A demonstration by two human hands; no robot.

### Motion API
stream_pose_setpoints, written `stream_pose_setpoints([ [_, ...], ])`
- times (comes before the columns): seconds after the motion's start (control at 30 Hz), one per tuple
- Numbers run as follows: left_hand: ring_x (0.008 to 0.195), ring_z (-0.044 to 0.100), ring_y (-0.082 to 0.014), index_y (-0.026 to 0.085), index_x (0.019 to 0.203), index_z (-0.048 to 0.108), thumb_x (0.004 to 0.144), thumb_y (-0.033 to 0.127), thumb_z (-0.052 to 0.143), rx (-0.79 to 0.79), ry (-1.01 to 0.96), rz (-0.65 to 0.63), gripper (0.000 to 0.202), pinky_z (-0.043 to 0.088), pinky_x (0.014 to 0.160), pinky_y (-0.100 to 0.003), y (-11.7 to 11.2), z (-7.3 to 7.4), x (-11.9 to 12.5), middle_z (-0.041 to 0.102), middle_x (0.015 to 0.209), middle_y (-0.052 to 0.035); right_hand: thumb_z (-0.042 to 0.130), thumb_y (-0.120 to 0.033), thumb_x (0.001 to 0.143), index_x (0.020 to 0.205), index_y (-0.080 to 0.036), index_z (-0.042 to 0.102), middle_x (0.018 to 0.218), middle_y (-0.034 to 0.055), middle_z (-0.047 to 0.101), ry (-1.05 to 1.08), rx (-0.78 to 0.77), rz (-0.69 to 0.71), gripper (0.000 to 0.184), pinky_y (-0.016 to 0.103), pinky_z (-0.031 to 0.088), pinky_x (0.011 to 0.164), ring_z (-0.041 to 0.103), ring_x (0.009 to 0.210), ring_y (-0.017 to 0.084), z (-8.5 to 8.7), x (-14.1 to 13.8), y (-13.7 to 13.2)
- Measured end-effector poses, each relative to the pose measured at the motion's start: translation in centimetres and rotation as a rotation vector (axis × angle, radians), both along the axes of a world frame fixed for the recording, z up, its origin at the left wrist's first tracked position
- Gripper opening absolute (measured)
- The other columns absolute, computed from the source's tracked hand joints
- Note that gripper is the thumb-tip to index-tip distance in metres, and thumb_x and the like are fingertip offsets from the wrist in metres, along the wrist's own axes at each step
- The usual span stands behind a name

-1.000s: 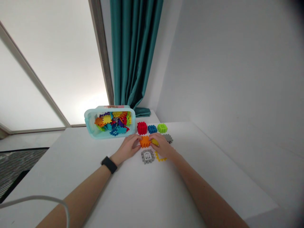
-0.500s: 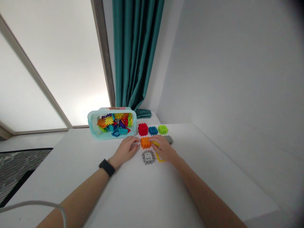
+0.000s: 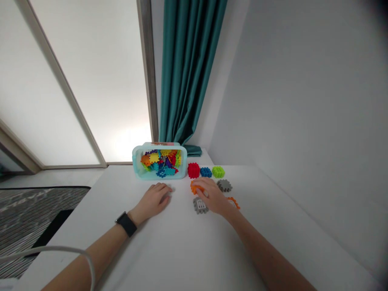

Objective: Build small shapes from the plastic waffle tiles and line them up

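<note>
My left hand rests on the white table, slightly curled, holding nothing and closest to the front of the pale aqua plastic tub. My right hand lies over an orange interlocking toy block, and its fingers cover most of the block. A grey block with a white window sits just under that hand's heel side. A grey gear-edged piece lies beyond the fingers. A thin orange-edged piece shows partly from behind my right wrist.
The tub holds several multicoloured interlocking pieces. A red block, a blue block and a green block stand in a row beside it. A teal curtain hangs behind the table, and a wall rises on the right.
My left hand has drawn back leftward from the orange block, and my right hand now covers it. The yellow piece no longer shows. The whole view has shifted as my head moved.
</note>
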State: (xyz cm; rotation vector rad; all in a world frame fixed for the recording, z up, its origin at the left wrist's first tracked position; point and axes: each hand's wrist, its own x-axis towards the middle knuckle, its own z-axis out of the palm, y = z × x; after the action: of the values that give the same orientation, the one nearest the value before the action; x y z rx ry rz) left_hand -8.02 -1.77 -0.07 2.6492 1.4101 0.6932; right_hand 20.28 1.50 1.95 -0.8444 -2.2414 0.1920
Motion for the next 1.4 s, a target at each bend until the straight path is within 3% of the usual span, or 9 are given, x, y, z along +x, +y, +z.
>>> stream_pose_setpoints([
  [0.33,0.111,0.059,-0.0255,0.023,0.115,0.064,0.095,0.023,0.05,-0.015,0.146,0.036,0.025,0.048,0.092,-0.04,-3.1,0.8,-5.7,0.065,0.116,-0.0085,0.048,-0.019,0.097,0.11,-0.022,0.067,0.114,0.0109,0.071,-0.097,0.002,0.126,0.023,0.047,0.051,0.096,0.065,0.108,0.026,0.9,-4.4,-1.1],
  [0.6,0.106,0.06,-0.0246,0.024,0.112,0.065,0.095,0.025,0.051,-0.006,0.134,0.081,0.022,0.048,0.09,-0.039,-4.1,0.7,-7.8,0.065,0.112,-0.0076,0.051,-0.016,0.095,0.113,-0.023,0.067,0.118,0.0099,0.07,-0.158,-0.057,0.201,0.025,0.048,0.05,0.101,0.063,0.113,0.026,0.2,-8.4,-1.7],
  [0.83,0.104,0.06,-0.0251,0.022,0.107,0.066,0.095,0.023,0.05,0.002,0.011,0.178,0.02,0.049,0.087,-0.04,-4.4,-0.2,-8.7,0.066,0.108,-0.0082,0.055,-0.013,0.09,0.122,-0.023,0.063,0.128,0.0103,0.064,-0.199,-0.078,0.235,0.034,0.046,0.048,0.107,0.057,0.123,0.025,-0.5,-11.7,0.9],
  [1.17,0.106,0.062,-0.0251,0.022,0.112,0.066,0.092,0.018,0.051,0.025,-0.253,0.287,0.025,0.05,0.093,-0.043,-3.8,-1.6,-9.8,0.065,0.111,-0.009,0.054,-0.02,0.091,0.14,-0.022,0.054,0.152,0.0155,0.043,-0.289,0.185,-0.174,0.05,0.057,0.033,0.114,0.038,0.138,0.036,2.9,-18.1,7.7],
  [1.3,0.108,0.062,-0.0251,0.022,0.11,0.067,0.093,0.02,0.05,-0.016,-0.269,0.264,0.024,0.05,0.094,-0.043,-3.7,-1.7,-9.9,0.065,0.112,-0.0095,0.052,-0.023,0.092,0.146,-0.021,0.048,0.155,0.0157,0.042,-0.292,0.15,-0.26,0.054,0.065,0.019,0.117,0.028,0.144,0.039,2.6,-18.9,9.0],
  [1.4,0.108,0.062,-0.0251,0.022,0.112,0.067,0.093,0.021,0.051,-0.026,-0.253,0.264,0.025,0.05,0.094,-0.044,-3.8,-1.5,-9.8,0.065,0.113,-0.0094,0.052,-0.02,0.091,0.144,-0.017,0.049,0.152,0.0178,0.045,-0.247,0.116,-0.237,0.054,0.065,0.015,0.118,0.031,0.143,0.038,1.8,-18.8,9.2],
])
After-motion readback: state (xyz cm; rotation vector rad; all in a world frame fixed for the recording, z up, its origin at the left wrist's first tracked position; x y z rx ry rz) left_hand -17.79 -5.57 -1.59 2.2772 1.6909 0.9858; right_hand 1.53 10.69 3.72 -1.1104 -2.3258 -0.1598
